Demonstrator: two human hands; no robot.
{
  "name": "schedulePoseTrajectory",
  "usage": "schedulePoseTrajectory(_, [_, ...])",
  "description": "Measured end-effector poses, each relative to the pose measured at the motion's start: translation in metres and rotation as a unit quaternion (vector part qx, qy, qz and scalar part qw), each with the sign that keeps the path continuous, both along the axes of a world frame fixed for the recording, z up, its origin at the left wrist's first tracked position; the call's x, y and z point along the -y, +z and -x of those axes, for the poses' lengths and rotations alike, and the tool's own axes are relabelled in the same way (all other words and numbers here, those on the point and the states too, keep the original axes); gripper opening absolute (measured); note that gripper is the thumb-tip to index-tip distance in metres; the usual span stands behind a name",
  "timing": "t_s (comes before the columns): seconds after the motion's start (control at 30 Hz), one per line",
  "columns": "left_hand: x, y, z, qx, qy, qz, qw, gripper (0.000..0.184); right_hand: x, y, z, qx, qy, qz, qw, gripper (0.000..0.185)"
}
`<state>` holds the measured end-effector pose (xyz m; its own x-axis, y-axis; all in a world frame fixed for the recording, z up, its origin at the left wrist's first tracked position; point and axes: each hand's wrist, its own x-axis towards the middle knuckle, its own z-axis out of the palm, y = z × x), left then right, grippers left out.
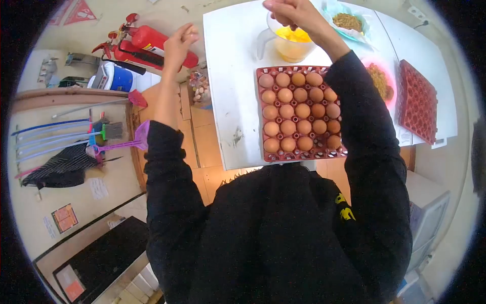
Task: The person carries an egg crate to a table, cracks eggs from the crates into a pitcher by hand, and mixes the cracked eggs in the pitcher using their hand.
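Note:
My right hand is held with curled fingers above a clear plastic measuring jug. What it holds, if anything, is hidden. Yellow egg yolks lie inside the jug, whose handle points left. Off the left side of the table, my left hand is raised with its fingers drawn together, and nothing shows in it. Below the jug sits a red egg tray filled with brown eggs. A few hollows at its front right hold no egg, and my right sleeve covers part of its right edge.
The white table also bears an upended red egg tray, a pink dish of brown crumbly food and a similar lined bowl. Red fire extinguishers stand left. Brooms and a purple dustpan hang along the wall.

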<state>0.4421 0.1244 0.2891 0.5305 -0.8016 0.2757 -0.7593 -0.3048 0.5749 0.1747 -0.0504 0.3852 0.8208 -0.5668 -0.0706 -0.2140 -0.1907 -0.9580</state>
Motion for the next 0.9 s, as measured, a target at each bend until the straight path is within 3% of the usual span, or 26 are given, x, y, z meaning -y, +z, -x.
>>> schedulePoseTrajectory(0.07, [-0.023, -0.035, -0.046, 0.001, 0.02, -0.064, 0.998, 0.051, 0.001, -0.018, 0.008, 0.011, 0.028, 0.002, 1.0, 0.038])
schedulePoseTrajectory(0.13, [-0.033, -0.064, -0.079, 0.216, 0.06, -0.098, 0.97, 0.061, 0.004, -0.035, 0.022, 0.021, 0.051, 0.011, 0.998, 0.039])
schedulePoseTrajectory(0.2, [-0.023, -0.059, -0.071, 0.217, 0.044, -0.056, 0.974, 0.06, -0.002, -0.042, 0.036, 0.046, 0.084, -0.085, 0.992, 0.037])
schedulePoseTrajectory(0.23, [-0.011, -0.047, -0.05, 0.043, 0.011, -0.021, 0.999, 0.057, -0.011, -0.041, 0.043, 0.031, 0.079, -0.043, 0.995, 0.038])
schedulePoseTrajectory(0.27, [-0.001, -0.026, -0.015, -0.133, -0.021, 0.014, 0.991, 0.055, -0.014, -0.062, 0.043, 0.084, 0.069, 0.043, 0.993, 0.04])
schedulePoseTrajectory(0.3, [0.006, -0.014, 0.024, -0.317, -0.104, 0.011, 0.942, 0.051, -0.024, -0.067, 0.043, 0.09, 0.035, 0.124, 0.988, 0.042])
schedulePoseTrajectory(0.37, [0.018, 0.006, 0.104, -0.601, -0.231, -0.031, 0.765, 0.044, -0.054, -0.055, 0.046, 0.097, -0.009, 0.267, 0.959, 0.048])
schedulePoseTrajectory(0.4, [0.025, 0.011, 0.137, -0.697, -0.274, -0.069, 0.66, 0.042, -0.062, -0.059, 0.046, 0.13, -0.006, 0.278, 0.952, 0.051])
schedulePoseTrajectory(0.47, [0.032, 0.011, 0.181, -0.759, -0.273, -0.003, 0.591, 0.04, -0.066, -0.069, 0.057, 0.152, -0.015, 0.405, 0.902, 0.054])
schedulePoseTrajectory(0.5, [0.037, 0.007, 0.188, -0.761, -0.264, -0.001, 0.592, 0.039, -0.068, -0.075, 0.072, 0.147, -0.021, 0.408, 0.901, 0.054])
schedulePoseTrajectory(0.57, [0.041, -0.001, 0.184, -0.754, -0.259, 0.005, 0.604, 0.042, -0.073, -0.081, 0.121, -0.009, -0.031, 0.429, 0.903, 0.053])
schedulePoseTrajectory(0.6, [0.041, -0.005, 0.176, -0.746, -0.244, 0.014, 0.619, 0.045, -0.08, -0.082, 0.136, -0.025, 0.018, 0.383, 0.923, 0.046])
schedulePoseTrajectory(0.63, [0.041, -0.009, 0.17, -0.768, -0.241, 0.022, 0.593, 0.043, -0.094, -0.079, 0.155, -0.178, 0.072, 0.346, 0.918, 0.041])
schedulePoseTrajectory(0.7, [0.04, 0.0, 0.17, -0.765, -0.216, 0.02, 0.606, 0.042, -0.105, -0.106, 0.192, -0.373, 0.169, 0.378, 0.83, 0.034])
schedulePoseTrajectory(0.73, [0.04, 0.004, 0.172, -0.763, -0.188, 0.022, 0.619, 0.042, -0.109, -0.124, 0.208, -0.375, 0.166, 0.378, 0.83, 0.034])
schedulePoseTrajectory(0.8, [0.042, 0.007, 0.175, -0.762, -0.196, 0.02, 0.617, 0.041, -0.117, -0.141, 0.226, -0.284, 0.051, 0.436, 0.852, 0.026])
schedulePoseTrajectory(0.9, [0.047, 0.004, 0.176, -0.758, -0.233, 0.016, 0.609, 0.04, -0.12, -0.141, 0.24, -0.278, 0.047, 0.401, 0.871, 0.024])
